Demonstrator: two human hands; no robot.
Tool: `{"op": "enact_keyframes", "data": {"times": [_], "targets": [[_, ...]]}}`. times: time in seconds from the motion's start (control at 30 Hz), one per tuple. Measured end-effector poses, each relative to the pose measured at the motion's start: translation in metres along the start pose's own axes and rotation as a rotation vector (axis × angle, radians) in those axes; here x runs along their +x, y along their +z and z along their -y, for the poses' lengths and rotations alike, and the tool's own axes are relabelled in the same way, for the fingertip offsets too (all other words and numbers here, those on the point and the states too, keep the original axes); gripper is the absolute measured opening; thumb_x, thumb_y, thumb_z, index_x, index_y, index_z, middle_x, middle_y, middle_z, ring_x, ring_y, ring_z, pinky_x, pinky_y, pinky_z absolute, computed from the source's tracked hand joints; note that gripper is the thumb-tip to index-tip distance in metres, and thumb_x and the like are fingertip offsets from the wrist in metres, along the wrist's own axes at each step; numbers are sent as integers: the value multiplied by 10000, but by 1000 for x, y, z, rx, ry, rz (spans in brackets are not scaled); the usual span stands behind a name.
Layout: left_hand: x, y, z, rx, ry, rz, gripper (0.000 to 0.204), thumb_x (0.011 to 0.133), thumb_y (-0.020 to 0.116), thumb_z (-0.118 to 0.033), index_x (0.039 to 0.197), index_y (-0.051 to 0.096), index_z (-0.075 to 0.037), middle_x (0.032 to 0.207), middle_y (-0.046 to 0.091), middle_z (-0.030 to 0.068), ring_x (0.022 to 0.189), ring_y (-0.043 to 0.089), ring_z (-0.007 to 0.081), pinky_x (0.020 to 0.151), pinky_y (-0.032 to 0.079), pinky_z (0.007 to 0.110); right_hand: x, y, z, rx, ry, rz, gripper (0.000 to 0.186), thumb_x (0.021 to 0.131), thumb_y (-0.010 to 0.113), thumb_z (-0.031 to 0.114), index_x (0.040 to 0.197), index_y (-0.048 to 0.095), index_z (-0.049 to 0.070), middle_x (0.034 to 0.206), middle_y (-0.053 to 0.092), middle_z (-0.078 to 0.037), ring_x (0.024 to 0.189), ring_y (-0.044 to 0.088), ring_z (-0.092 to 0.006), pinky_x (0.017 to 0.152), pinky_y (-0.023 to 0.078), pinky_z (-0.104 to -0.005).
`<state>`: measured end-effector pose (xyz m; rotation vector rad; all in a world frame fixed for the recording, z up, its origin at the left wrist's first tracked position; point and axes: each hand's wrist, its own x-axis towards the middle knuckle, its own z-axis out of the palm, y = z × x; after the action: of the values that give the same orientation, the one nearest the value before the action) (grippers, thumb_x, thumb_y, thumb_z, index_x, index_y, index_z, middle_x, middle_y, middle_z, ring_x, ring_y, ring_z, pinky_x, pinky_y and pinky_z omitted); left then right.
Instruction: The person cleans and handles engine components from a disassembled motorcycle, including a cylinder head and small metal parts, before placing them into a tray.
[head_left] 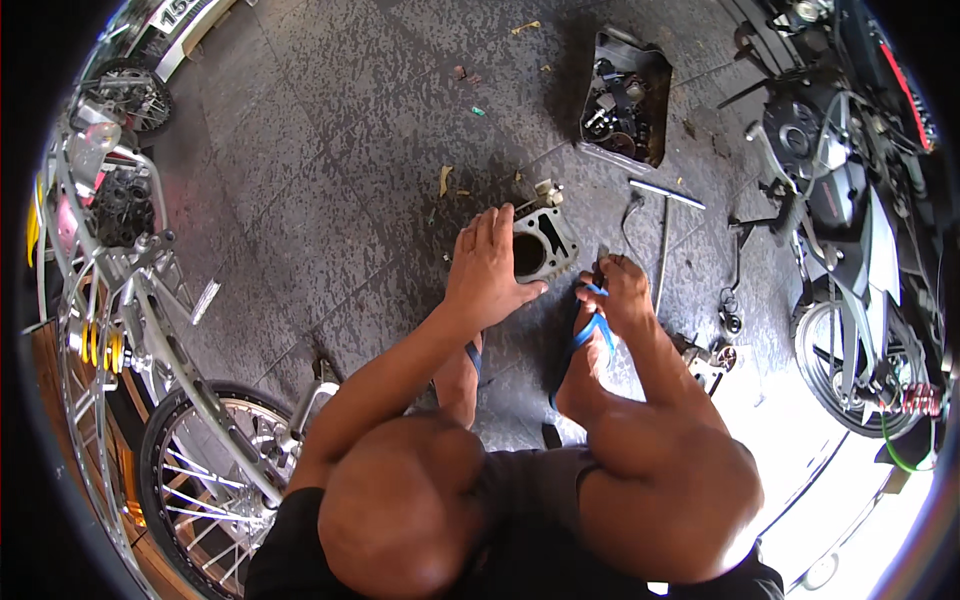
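Observation:
My left hand (485, 262) grips the left side of a metal engine cylinder block (555, 234), its fingers over the upper edge and the thumb on the near edge. The block sits on the floor with its dark round bore facing up. My right hand (623, 290), to the right of the block and above my blue-strapped sandal (600, 335), is closed on a small greyish piece (601, 258), partly hidden by the fingers. A silver bar (666, 193), a long thin rod (661, 260) and a thin cable (628, 220) lie beyond that hand.
A tray (656, 60) of metal parts stands on the tiled floor (360, 180) ahead. A motorcycle frame (205, 395) is at my left, a dark motorcycle (830, 200) at my right. More metal parts (712, 365) lie behind my right forearm. Small scraps (445, 180) are scattered about.

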<state>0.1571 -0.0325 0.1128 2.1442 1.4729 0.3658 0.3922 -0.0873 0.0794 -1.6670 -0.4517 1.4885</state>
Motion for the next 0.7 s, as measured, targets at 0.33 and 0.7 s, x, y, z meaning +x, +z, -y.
{"op": "enact_keyframes", "data": {"times": [0.33, 0.7], "targets": [[9, 11, 12, -228, -355, 176, 1168, 692, 919, -508, 1497, 301, 70, 1368, 486, 314, 1306, 514, 453, 1047, 477, 536, 27, 33, 25, 152, 119, -24, 215, 1012, 582, 154, 1039, 568, -59, 970, 599, -121, 867, 637, -200, 811, 593, -364], [-3, 35, 35, -360, -279, 31, 1203, 708, 898, -527, 1504, 243, 93, 1470, 374, 351, 1376, 411, 483, 1161, 342, 541, 61, 48, 78, -663, -311, 66, 250, 987, 644, 161, 1090, 647, -67, 926, 721, -129, 839, 668, -160, 772, 530, -323]]}}
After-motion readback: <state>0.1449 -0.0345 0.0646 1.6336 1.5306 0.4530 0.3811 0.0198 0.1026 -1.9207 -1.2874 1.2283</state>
